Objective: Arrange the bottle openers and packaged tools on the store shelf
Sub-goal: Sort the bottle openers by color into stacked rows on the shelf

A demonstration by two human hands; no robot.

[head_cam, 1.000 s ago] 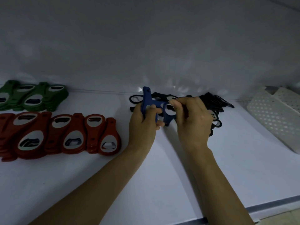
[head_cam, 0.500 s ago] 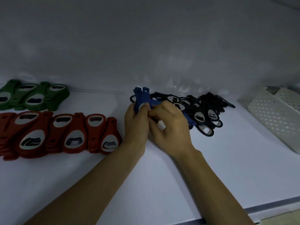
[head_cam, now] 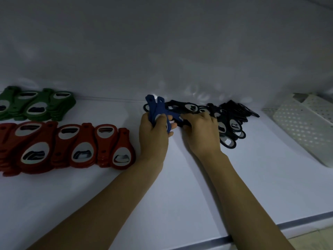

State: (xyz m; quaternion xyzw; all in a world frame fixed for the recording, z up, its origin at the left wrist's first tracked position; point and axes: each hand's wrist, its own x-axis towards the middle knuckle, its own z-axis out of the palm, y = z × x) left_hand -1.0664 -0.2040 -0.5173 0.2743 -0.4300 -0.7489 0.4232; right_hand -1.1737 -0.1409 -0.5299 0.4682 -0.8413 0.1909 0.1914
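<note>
Shelf log, head view, dim light

- White flat shelf carried all the stock, with a plain white back wall behind it
- Left grip: fingers and thumb curled round a small stack of blue plastic bottle openers. The stack was held on edge, near the middle of the shelf's back edge. Its narrow ends pointed up and toward the back wall, and its lower ends were hidden in the palm
- Right grip: just beside the left one, knuckles up, fingers bent down onto the near left part of the pile of black plastic bottle openers with metal inserts. Thumb lay against a dark opener between the two hands. Could not tell whether the fingers pinched an opener or only rested on the pile
- The black pile lay loose and overlapping along the back edge, right of centre, touching the right fingers
- Red plastic bottle openers with oval metal inserts lay in an overlapping row at the left side of the shelf, running in from its left edge and stopping near the left wrist
- Green plastic bottle openers lay in a shorter overlapping row behind the red ones, at the back left corner
- White perforated plastic basket sat at the right edge, well apart from the black pile
- Both forearms came in over the front edge
</note>
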